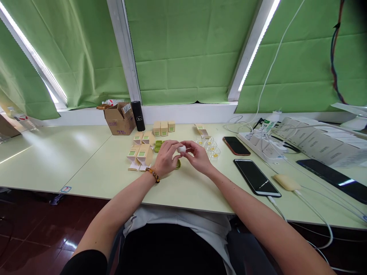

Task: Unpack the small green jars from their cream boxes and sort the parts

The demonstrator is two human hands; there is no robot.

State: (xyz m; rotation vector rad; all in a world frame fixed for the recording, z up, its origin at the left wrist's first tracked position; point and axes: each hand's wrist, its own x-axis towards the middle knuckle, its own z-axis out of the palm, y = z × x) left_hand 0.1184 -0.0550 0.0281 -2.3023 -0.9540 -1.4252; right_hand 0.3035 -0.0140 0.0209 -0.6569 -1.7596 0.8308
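A small rounded white piece (pixel 181 149) is held above the table between the fingertips of both hands; its kind cannot be made out. My left hand (pixel 166 158), with a beaded bracelet at the wrist, pinches it from the left. From the right, my right hand (pixel 198 156) grips it with thumb and fingers. Partly covered by the left hand, a green container (pixel 178 164) lies beneath. Further green containers (pixel 158 143) sit behind that hand. Just past the right hand stand several clear plastic cups (pixel 211 146) with yellow spots inside.
Open small cartons (pixel 144 153) stand left of the hands, with closed ones (pixel 164 128) behind. A cardboard box (pixel 119 119) and black cylinder (pixel 138 115) are at the back. Phones (pixel 257 177), a power strip (pixel 260 145), cables and white boxes (pixel 323 141) occupy the right.
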